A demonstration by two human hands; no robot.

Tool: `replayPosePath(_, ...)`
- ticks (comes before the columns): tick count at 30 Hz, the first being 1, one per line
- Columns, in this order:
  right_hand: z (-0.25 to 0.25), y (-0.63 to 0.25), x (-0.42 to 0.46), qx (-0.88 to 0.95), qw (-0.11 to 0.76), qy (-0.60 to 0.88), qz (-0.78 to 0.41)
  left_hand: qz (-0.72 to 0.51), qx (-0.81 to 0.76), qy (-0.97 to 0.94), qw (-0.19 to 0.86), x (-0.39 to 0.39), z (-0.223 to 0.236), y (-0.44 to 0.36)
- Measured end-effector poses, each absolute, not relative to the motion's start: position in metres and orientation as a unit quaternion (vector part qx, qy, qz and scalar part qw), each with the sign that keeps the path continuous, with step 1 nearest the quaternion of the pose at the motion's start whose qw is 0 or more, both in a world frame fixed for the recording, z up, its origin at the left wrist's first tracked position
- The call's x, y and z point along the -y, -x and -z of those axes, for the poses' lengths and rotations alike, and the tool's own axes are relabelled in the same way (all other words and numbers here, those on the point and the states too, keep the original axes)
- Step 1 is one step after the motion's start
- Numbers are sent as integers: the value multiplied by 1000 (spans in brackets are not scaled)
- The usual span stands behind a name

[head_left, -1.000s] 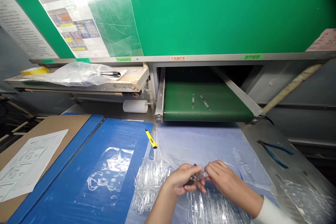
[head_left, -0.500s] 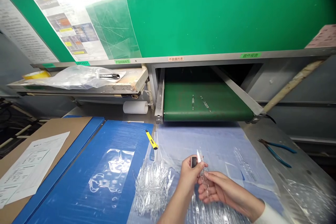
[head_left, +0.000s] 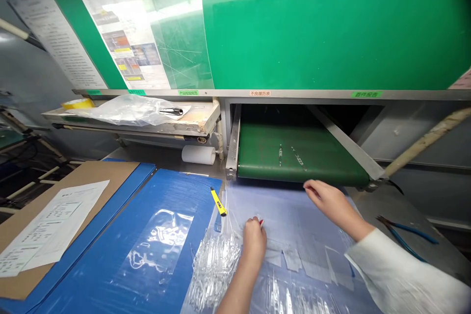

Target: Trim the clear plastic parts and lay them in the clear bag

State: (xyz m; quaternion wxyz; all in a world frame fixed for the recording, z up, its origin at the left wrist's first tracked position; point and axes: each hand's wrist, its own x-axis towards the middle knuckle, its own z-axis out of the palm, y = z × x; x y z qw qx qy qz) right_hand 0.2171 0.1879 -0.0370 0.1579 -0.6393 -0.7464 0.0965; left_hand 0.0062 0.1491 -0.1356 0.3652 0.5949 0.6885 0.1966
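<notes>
My left hand (head_left: pixel 253 239) is a closed fist on the clear plastic sheet (head_left: pixel 294 216), and a small red-tipped thing (head_left: pixel 261 221) pokes out of it. A heap of clear plastic parts (head_left: pixel 213 270) lies just left of this hand, with more clear parts (head_left: pixel 294 299) at the bottom edge. My right hand (head_left: pixel 327 199) reaches forward to the front edge of the green conveyor belt (head_left: pixel 324 164). Its fingers are stretched out to the left, and I see nothing in them. Two small clear parts (head_left: pixel 289 155) lie on the belt.
A yellow utility knife (head_left: pixel 219 201) lies beside the blue sheet (head_left: pixel 121 274), which carries a clear bag (head_left: pixel 162 240). Blue-handled pliers (head_left: pixel 405 234) rest at the right. A white roller (head_left: pixel 198 154), a shelf with a plastic bag (head_left: pixel 128 109), and cardboard with a paper (head_left: pixel 55 221) are at the left.
My hands have parted. The right hand let go of the clear part and moved forward to the belt's edge. The left hand dropped to the sheet as a fist. The camera tilted slightly.
</notes>
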Motion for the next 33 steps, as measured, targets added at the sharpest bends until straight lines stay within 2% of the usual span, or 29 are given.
replayPosePath(4,17,-194,-243,830,107,546,33,-186,-696,-596,354,-149,133,-7)
replayPosePath(7,8,-188,-280,868,58,487,82,-178,-696,-598,355,-144,130,-8)
replayPosePath(11,4,-189,-309,898,6,432,86,-144,-696,-602,364,-137,128,-9)
replayPosePath(14,-1,-191,-314,905,-3,422,61,-125,-697,-605,363,-135,128,-10)
replayPosePath(19,-9,-176,-288,881,41,471,-20,-125,-696,-613,351,-137,130,-9)
replayPosePath(22,10,-153,-250,833,58,538,-116,-127,-695,-618,345,-137,133,-7)
replayPosePath(28,92,-114,-187,684,-60,605,-403,-118,-690,-628,342,-134,135,-3)
replayPosePath(33,130,-103,-186,618,-63,637,-457,-98,-686,-637,338,-134,133,-2)
